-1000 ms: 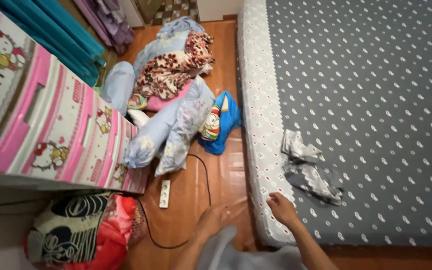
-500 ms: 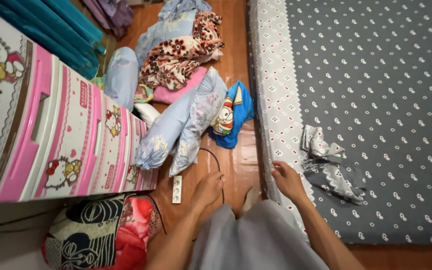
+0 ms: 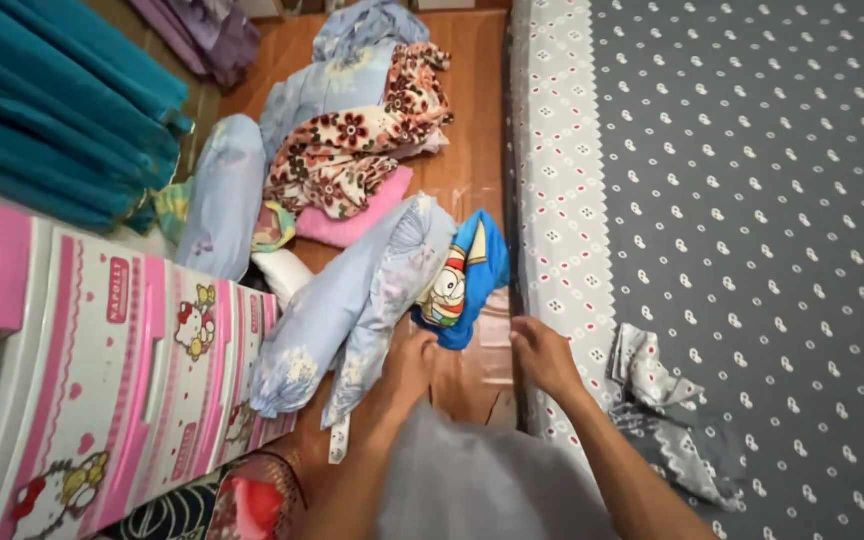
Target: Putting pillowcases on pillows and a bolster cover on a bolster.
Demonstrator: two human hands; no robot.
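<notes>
head cam | looks steeply down | hands near | floor, mattress (image 3: 752, 200) beyond

I see a blue cartoon-print cushion (image 3: 464, 280), pale blue flowered pillows (image 3: 347, 300), a grey white-dotted mattress (image 3: 752, 200), and a pink-and-white drawer chest (image 3: 102, 370).

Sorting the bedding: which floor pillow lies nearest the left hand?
The blue cartoon-print pillow; the left hand is right at its lower edge, unlike the pale blue pillows beside it.

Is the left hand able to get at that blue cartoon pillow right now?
Probably yes: the left hand hangs just below the blue cartoon pillow, nothing between them, close to its lower edge.
</notes>
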